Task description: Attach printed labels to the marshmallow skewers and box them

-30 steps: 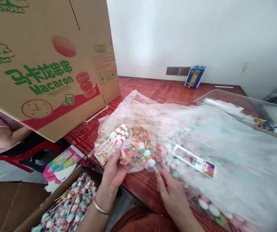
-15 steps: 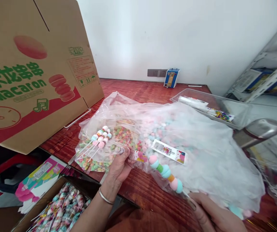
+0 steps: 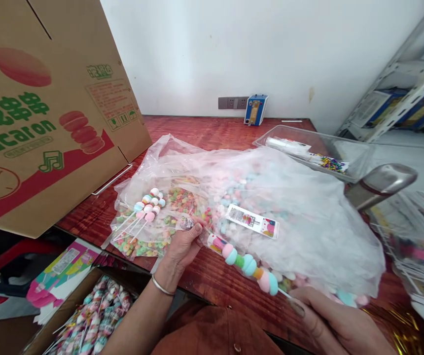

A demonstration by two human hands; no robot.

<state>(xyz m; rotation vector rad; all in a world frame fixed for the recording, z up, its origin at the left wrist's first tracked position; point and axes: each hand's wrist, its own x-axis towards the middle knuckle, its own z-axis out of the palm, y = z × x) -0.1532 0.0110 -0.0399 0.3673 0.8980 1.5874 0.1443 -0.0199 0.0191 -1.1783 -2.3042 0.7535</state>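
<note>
My right hand (image 3: 330,315) pinches the stick of a marshmallow skewer (image 3: 249,265). Pink-and-blue marshmallows alternate on it with green and orange candy rings. My left hand (image 3: 183,244), thumb against fingers, grips a clear printed wrapper (image 3: 217,242). The skewer's far end meets this wrapper; how far inside it reaches, I cannot tell. Another printed wrapper (image 3: 252,222) lies flat on a big clear bag of marshmallows (image 3: 315,217). Several finished skewers (image 3: 149,207) rest on a bag of coloured candy rings (image 3: 184,201), left of my left hand.
A large cardboard box (image 3: 60,123) stands on the left. Below it, an open carton (image 3: 97,315) holds wrapped skewers. A clear tray (image 3: 356,160), a steel flask (image 3: 382,185) and bundled white sticks (image 3: 422,261) line the right. A blue device (image 3: 255,109) sits by the wall.
The skewer's far end has come closer to the wrapper in my left hand and now meets it. The whole view has shifted slightly.
</note>
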